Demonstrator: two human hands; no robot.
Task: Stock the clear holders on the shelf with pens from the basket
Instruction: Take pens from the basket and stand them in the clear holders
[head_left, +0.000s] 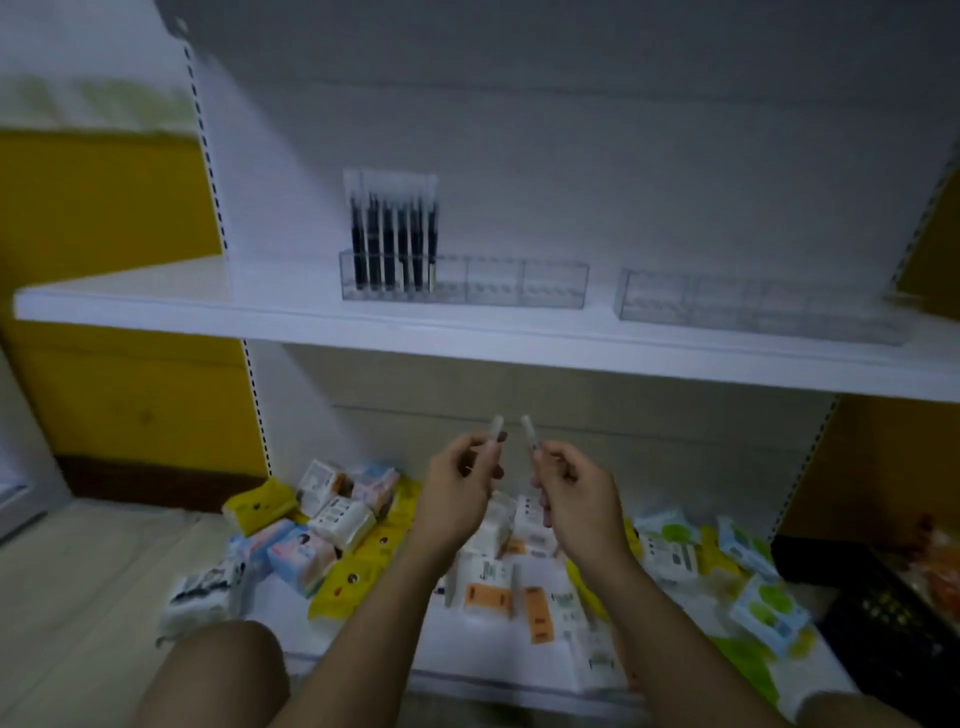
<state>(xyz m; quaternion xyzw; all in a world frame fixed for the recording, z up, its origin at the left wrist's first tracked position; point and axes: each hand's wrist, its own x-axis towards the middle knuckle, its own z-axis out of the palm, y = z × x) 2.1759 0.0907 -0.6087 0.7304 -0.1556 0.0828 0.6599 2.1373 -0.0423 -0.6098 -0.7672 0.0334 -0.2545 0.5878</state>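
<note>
white shelf (208, 306) is carrying the left holder (498, 283), with black pens (395, 244), and the right holder (753, 306), beside a yellow wall (104, 208). left hand (457, 493) is pinching the left pen (496, 428), right hand (576, 499) the right pen (530, 431), above packets (322, 519).

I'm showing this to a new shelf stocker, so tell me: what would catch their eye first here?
First, mid-frame, the left hand and right hand each pinching a pale pen below the shelf. Next, the row of black pens standing at the left end of the left clear holder, while the right clear holder looks empty. Bright packets crowd the bottom shelf.
</note>
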